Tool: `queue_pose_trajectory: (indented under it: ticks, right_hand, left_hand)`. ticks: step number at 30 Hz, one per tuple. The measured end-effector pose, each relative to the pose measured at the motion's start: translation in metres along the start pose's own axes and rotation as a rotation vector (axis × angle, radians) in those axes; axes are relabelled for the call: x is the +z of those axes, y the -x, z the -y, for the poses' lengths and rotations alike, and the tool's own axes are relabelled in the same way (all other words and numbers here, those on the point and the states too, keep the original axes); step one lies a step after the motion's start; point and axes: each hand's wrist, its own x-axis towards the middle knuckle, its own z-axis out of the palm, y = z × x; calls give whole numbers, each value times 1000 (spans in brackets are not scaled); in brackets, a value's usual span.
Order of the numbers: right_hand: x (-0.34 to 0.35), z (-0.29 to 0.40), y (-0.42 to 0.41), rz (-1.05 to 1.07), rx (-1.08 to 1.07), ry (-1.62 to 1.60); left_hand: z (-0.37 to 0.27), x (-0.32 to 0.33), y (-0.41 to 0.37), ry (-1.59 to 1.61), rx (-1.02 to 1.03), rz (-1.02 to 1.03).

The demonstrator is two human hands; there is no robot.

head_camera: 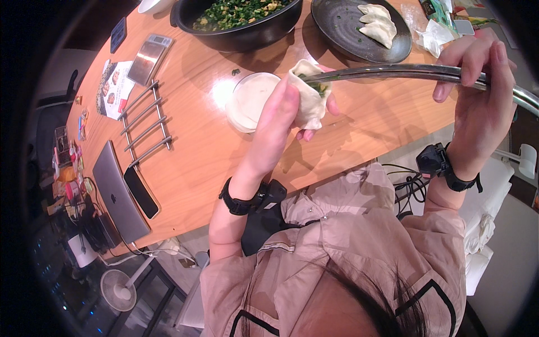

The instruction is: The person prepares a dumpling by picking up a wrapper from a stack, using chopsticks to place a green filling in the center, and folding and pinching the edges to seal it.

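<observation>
My left hand [280,111] holds a folded dumpling wrapper [309,103] with green filling showing at its open upper edge. Metal chopsticks [391,71], held close together in my right hand [480,80], reach left so that their tips touch the filling. Just left of the dumpling, a stack of round dough wrappers [250,101] lies on the wooden table [198,177], partly behind my left hand. A black bowl [252,38] of chopped green filling [236,14] stands beyond. Several folded dumplings [377,25] rest on a dark round plate [337,29] at the upper right.
A metal rack [145,122], a kitchen scale [149,59] and a printed sheet [116,88] lie at the left. Nearer are a phone [142,191] and a closed laptop [120,187]. Crumpled tissue [436,38] sits at the upper right. The table's near edge runs beneath my forearms.
</observation>
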Motion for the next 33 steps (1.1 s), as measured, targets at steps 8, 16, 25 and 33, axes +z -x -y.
queue_pose_trajectory:
  ticks: [8, 16, 25, 33]
  right_hand:
    - [-1, 5, 5, -79, -10, -41]
    - [9, 7, 11, -21, -6, -30]
    - [-1, 0, 6, 33, -169, -12]
    - [3, 2, 11, 34, -45, -15]
  left_hand:
    - [3, -4, -1, 8, 15, 38]
    - [1, 0, 0, -8, 12, -5]
    - [2, -4, 1, -22, -26, 21]
    - [2, -3, 0, -17, 15, 30]
